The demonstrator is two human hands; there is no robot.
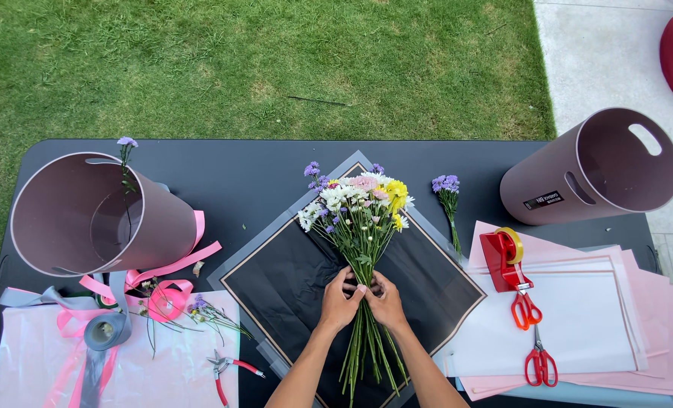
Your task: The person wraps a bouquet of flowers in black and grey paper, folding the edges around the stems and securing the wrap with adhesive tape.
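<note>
Both hands meet low in the middle of the frame. The left hand point(339, 302) and the right hand point(385, 301) are closed around the stems of a bunch of flowers point(359, 208). The fingers touch each other over the stems. The flower heads point up the frame. They are white, pink, yellow and purple. The green stems run down past the wrists to the bottom edge.

The bunch lies on a black paper point(291, 287) with a thin pale border. It is turned like a diamond in the middle of the dark table point(231, 170).

Just to the right of the bunch lies a small purple sprig point(447, 198). Farther right is a stack of pink and white sheets point(586, 317). On it sit a red tape holder point(503, 261) and two red scissors point(527, 308).

At the upper right a mauve tube point(563, 181) lies on its side. At the left another tube point(125, 219) lies open toward the camera. Below it are pink ribbons point(163, 291), a grey roll point(106, 330) and red pliers point(231, 370). Green grass point(276, 68) fills the top of the frame.
</note>
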